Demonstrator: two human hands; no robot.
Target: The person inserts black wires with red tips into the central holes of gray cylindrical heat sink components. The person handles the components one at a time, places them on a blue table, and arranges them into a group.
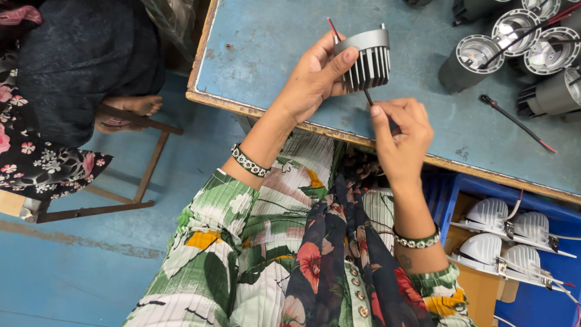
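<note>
My left hand (313, 77) grips a round grey finned lamp housing (367, 59) above the blue worktable (272, 42), thumb pressed on its rim. A red wire (332, 28) sticks out behind the housing. My right hand (400, 138) sits just below it, fingers pinched on a thin black wire (368, 97) that runs out from the housing's underside. Both wrists wear beaded bracelets.
Several grey lamp housings (469, 57) with reflectors stand at the table's far right, with a loose black-and-red cable (514, 121) beside them. A blue crate (544, 212) under the table edge holds white lamp fittings (490, 213). Another person sits on a wooden stool (142, 157) at the left.
</note>
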